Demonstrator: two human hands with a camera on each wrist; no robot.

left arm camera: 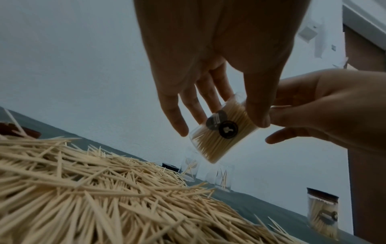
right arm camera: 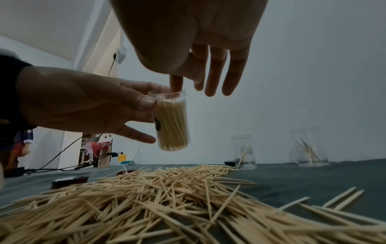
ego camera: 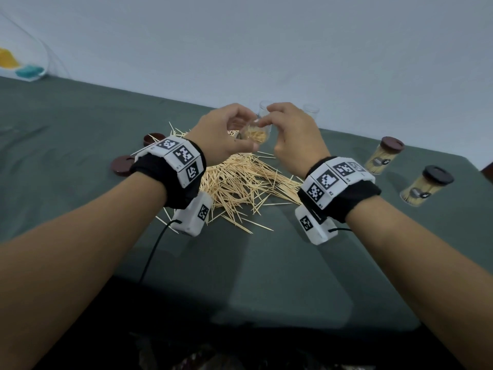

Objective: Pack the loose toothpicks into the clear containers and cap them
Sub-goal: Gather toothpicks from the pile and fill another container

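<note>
Above the pile, left hand [right arm camera: 87, 102] holding toothpick-filled container [right arm camera: 172, 122]

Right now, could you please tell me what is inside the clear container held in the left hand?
The clear plastic container is packed with pale wooden toothpicks standing lengthwise, uncapped. A dark round label covers some.

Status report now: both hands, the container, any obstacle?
Left hand grips full container, lifted, uncapped. Right hand fingertip at its mouth. Loose pile below; lids lie left. Nothing in the way.
</note>
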